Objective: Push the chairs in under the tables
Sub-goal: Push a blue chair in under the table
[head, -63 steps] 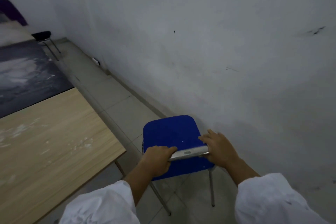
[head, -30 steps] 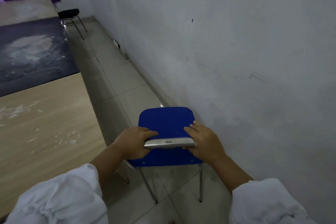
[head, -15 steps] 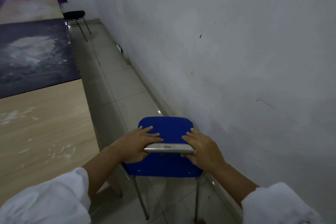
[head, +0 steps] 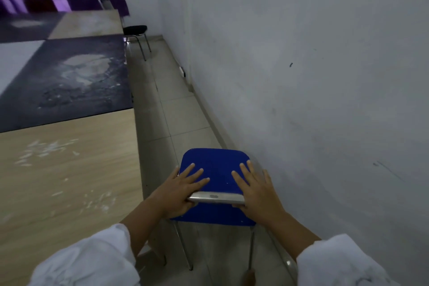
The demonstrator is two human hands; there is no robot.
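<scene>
The blue chair (head: 214, 165) stands on the floor (head: 162, 123) between the wooden worktop (head: 69, 169)'s right edge and the wall (head: 325, 100). The left hand (head: 180, 193) and right hand (head: 257, 193) rest on its metal back rail (head: 216, 198), each grip apart with fingers straight.

blue chair (head: 216, 165) far legs hidden under seat, distant dark chair (head: 39, 3) blurred

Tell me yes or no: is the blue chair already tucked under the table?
No, the chair stands fully clear of the table, on the floor between it and the wall.
</scene>
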